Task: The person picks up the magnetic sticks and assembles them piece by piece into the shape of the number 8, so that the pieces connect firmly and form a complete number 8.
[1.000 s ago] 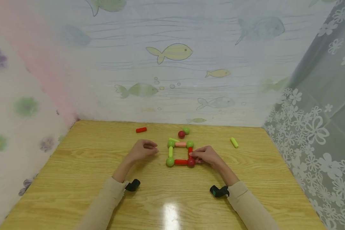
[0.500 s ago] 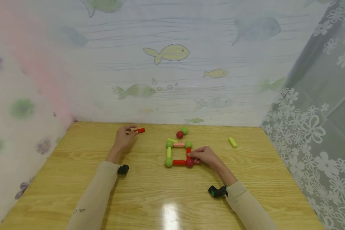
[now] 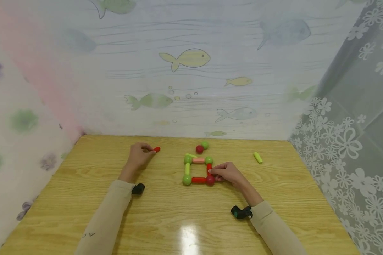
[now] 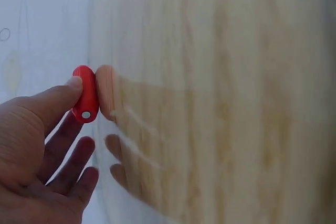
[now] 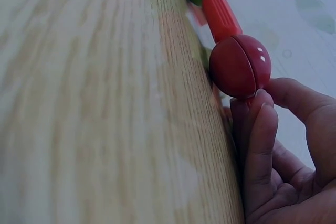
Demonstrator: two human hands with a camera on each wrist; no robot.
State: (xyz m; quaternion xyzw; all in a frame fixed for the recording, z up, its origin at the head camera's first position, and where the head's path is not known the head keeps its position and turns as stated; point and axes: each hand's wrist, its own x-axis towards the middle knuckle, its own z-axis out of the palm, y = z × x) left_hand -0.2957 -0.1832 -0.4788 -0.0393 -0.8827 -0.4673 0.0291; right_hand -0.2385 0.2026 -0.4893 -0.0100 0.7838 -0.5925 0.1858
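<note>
My left hand [image 3: 139, 156] pinches a short red rod [image 4: 86, 94] between thumb and fingers at the back left of the table. One end of this rod shows a small silvery disc in the left wrist view. At the middle lies a square of rods and balls: three green balls, one dark red ball [image 5: 240, 66], two red rods, a yellow-green rod [image 3: 187, 169] and a salmon rod [image 3: 198, 160]. My right hand [image 3: 228, 173] pinches the square's right-side red rod [image 3: 209, 167], beside the dark red ball. In the right wrist view that ball partly hides my fingertips.
Another yellow-green rod [image 3: 191, 155] angles out behind the square's back-left ball. Behind the square, a loose dark red ball [image 3: 199, 149] and a green ball [image 3: 205, 145] sit together. A yellow-green rod [image 3: 257, 157] lies at the right. Patterned cloth [image 3: 178, 106] borders the table's back edge.
My left hand has moved from beside the square to the back left and taken hold of the red rod, which is now turned and slightly nearer. The right hand keeps its place.
</note>
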